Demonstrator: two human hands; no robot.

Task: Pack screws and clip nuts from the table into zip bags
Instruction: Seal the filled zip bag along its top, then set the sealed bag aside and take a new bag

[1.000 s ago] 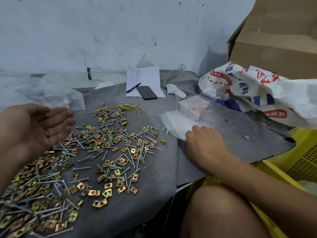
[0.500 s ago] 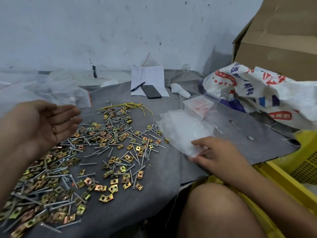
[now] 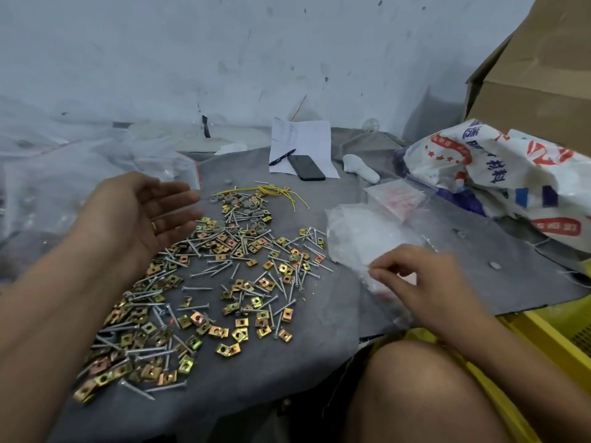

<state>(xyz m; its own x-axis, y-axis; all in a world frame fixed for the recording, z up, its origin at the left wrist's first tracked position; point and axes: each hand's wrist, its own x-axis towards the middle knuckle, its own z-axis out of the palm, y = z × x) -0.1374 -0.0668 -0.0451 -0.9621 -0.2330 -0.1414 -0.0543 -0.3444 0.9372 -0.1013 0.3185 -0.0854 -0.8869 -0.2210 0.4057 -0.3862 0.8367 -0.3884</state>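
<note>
Hovering palm-up above the left part of the scatter, the left hand (image 3: 144,215) has its fingers straight and spread loosely, with nothing visible in the palm. The right hand (image 3: 425,282) sits at the near right, fingertips curled and pinching the near edge of a clear plastic zip bag (image 3: 387,282) that lies on the grey cloth-covered table (image 3: 319,356). Just beyond that bag, a loose pile of clear zip bags (image 3: 361,231) lies to the right of the hardware, and a flat packet of bags with red zip strips (image 3: 396,195) rests at the pile's far edge.

Thin silver screws (image 3: 204,274) and small yellow-gold square clip nuts (image 3: 227,348) lie mixed together across the middle and near left of the table, densest toward the near left. At the far end of the scatter sit small grey rings (image 3: 249,211) and a tangle of thin yellow wire (image 3: 278,191).

Farther back, a white sheet of paper (image 3: 303,145) carries a dark pen (image 3: 281,157) and a black phone (image 3: 306,167). A printed white woven sack (image 3: 499,174) lies at the far right below a brown cardboard box (image 3: 537,91). Crumpled clear plastic sheeting (image 3: 80,167) covers the far left. A bare knee (image 3: 415,388) shows at the near edge, beside a yellow plastic crate (image 3: 550,334).
</note>
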